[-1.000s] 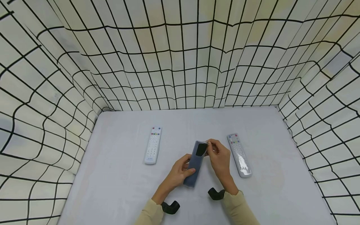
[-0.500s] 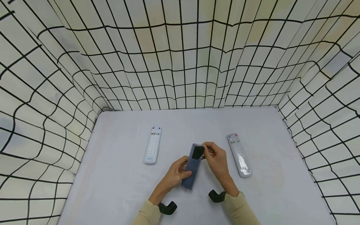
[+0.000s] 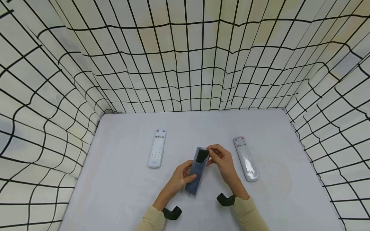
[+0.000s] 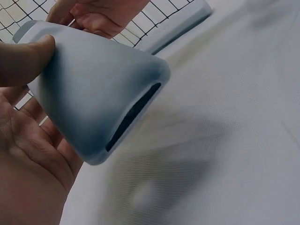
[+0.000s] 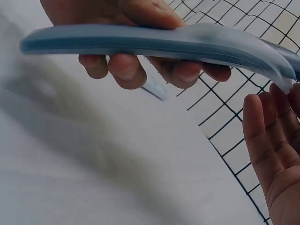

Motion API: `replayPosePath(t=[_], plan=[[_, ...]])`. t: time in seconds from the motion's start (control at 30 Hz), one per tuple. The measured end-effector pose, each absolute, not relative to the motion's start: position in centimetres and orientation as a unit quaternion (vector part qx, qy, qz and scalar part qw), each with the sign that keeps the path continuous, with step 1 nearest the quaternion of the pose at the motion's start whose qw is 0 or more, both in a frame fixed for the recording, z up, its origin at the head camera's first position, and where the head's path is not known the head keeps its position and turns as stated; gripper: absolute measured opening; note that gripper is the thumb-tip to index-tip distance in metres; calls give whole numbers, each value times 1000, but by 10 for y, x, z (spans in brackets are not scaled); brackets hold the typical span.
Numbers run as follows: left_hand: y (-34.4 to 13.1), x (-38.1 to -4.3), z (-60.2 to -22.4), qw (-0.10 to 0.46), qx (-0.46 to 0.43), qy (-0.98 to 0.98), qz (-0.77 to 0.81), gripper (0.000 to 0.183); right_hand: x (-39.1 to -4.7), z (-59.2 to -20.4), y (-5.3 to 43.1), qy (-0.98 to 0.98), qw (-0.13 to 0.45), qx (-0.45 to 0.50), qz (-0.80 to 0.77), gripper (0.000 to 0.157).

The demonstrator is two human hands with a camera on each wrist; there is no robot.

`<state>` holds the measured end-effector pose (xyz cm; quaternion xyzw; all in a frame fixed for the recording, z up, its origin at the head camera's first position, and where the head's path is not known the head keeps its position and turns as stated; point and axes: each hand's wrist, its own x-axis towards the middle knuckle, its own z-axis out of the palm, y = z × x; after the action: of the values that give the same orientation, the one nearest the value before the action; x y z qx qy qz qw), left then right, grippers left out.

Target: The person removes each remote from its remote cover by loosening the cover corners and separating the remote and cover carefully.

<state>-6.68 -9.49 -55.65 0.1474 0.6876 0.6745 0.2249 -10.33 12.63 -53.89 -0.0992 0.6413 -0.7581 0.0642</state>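
A dark remote control (image 3: 202, 156) sits in a translucent bluish silicone cover (image 3: 194, 178), raised in front of the person. My left hand (image 3: 179, 179) grips the lower half, its thumb (image 4: 33, 56) across the face and fingers underneath. At the far end, my right hand (image 3: 224, 162) pinches the cover's edge, where the black surface lies bare. In the right wrist view the cover (image 5: 117, 40) appears side-on, its loose lip (image 5: 281, 79) bending down by the right fingertips. A dark slot (image 4: 133, 117) shows in the cover's near end in the left wrist view.
On the white-covered table (image 3: 121, 192), a white remote control (image 3: 157, 149) lies to the left. To the right rests another remote (image 3: 246, 158) in a shiny clear sleeve. Grid-patterned cloth (image 3: 173, 64) walls in the back and sides. Both wrists carry black camera mounts (image 3: 172, 213).
The covered remote and both hands have shifted slightly left and toward the person. Over the last half second they stay nearly still, with the right wrist easing a little right.
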Motion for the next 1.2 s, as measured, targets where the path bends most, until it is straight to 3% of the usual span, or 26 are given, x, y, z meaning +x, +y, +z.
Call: replayPosePath(t=[0.4, 0.73, 0.97, 1.2], plan=[[-99, -73, -549, 207, 171, 774, 573, 45, -107, -530, 135, 755, 26, -146, -639, 20], [-93, -71, -540, 111, 123, 878, 449, 37, -107, -532, 133, 830, -33, -199, -520, 32], [-87, -67, -541, 21, 115, 923, 366, 37, -108, -534, 135, 837, -47, -230, -495, 28], [-92, -67, -536, -29, 156, 943, 293, 37, -107, -532, 141, 853, -37, -254, -454, 21]])
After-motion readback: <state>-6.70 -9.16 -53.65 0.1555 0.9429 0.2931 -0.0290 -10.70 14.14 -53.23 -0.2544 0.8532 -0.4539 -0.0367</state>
